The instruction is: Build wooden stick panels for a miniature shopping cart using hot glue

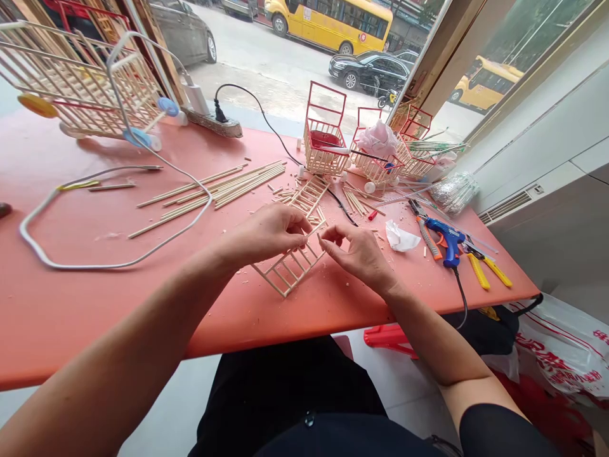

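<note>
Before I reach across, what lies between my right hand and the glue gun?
The head view shows crumpled white paper, a short stick piece and orange-grey pliers between right hand and glue gun.

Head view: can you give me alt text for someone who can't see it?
A left hand and right hand, fingers bent, work at a ladder-like frame of thin sticks on a reddish table. Beyond are loose sticks and a small stick-built cart; a blue glue gun lies right, and a yellow bus shows outside.
</note>
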`<state>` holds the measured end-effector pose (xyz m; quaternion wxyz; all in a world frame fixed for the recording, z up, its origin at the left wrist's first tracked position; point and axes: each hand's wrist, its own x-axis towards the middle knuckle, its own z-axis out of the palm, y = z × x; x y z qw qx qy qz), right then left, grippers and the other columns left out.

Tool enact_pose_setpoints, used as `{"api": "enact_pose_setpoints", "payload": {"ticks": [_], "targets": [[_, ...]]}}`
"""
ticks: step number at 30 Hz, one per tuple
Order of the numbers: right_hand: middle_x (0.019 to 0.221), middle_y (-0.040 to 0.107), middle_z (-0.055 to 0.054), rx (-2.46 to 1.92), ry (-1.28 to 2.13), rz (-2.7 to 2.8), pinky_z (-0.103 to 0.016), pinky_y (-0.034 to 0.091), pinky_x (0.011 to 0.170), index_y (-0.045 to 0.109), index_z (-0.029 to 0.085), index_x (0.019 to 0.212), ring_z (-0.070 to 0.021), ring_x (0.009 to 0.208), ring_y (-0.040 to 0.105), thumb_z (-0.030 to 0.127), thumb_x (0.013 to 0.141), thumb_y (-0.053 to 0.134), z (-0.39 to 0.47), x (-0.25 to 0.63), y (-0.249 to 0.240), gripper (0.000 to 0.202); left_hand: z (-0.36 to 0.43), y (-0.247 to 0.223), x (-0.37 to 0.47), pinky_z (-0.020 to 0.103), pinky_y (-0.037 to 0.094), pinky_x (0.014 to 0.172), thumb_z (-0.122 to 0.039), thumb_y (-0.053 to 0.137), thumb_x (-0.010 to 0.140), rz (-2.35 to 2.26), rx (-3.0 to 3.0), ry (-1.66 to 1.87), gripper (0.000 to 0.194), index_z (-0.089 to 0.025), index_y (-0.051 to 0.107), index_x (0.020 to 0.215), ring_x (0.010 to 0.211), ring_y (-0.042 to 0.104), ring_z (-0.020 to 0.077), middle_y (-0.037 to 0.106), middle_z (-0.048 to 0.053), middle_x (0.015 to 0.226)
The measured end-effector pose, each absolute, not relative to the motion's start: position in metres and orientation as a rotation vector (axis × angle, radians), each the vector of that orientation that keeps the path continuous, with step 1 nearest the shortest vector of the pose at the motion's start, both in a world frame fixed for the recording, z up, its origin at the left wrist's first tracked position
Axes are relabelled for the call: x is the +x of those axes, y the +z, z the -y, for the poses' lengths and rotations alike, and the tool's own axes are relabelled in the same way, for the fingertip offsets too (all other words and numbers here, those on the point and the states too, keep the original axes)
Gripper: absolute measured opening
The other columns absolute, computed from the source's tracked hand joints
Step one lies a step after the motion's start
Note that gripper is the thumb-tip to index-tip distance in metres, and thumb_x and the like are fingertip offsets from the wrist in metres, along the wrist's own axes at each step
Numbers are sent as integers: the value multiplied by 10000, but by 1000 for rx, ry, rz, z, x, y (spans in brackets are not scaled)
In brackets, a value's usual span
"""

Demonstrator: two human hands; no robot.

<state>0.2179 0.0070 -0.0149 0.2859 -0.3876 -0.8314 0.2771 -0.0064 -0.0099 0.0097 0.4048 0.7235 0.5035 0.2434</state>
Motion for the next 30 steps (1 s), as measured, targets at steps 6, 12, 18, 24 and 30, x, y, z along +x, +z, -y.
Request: {"api": "enact_pose_setpoints", "payload": {"ticks": [6, 12, 18, 24, 30], "targets": [[842, 748, -28, -1033, 726, 2231, -303, 491, 784, 708, 196, 875, -166, 777, 667, 271, 943, 650, -6, 217, -15, 116, 10, 11, -6, 257, 433, 588, -312, 620, 729, -1251, 1844, 616, 282, -142, 762, 903, 656, 589, 159, 648, 6, 673], [843, 756, -26, -1034, 717, 2237, -300, 484, 772, 710, 198, 880, -168, 780, 676, 256, 938, 656, -5, 215, -15, 98, 9, 9, -7, 262, 435, 574, -286, 619, 728, -1262, 1816, 617, 280, -152, 769, 924, 648, 610, 166, 666, 11, 679], [827, 749, -33, -1032, 705, 2259, -291, 465, 740, 706, 187, 862, -161, 761, 653, 233, 940, 646, -5, 215, -14, 109, 10, 9, -7, 261, 466, 572, -280, 635, 721, -1259, 1774, 627, 280, -146, 744, 941, 639, 622, 166, 671, 11, 681], [811, 750, -14, -1017, 631, 2282, -276, 456, 731, 705, 188, 849, -145, 739, 642, 187, 927, 654, -5, 214, -17, 93, 9, 8, -8, 251, 474, 575, -289, 635, 720, -1264, 1773, 611, 328, -147, 727, 1001, 653, 639, 168, 688, 5, 695], [804, 746, -8, -996, 596, 2299, -269, 454, 723, 705, 186, 837, -136, 718, 629, 160, 916, 654, -7, 213, -20, 97, 8, 6, -7, 248, 476, 577, -280, 627, 712, -1260, 1769, 606, 329, -148, 716, 999, 671, 643, 168, 708, 18, 735]]}}
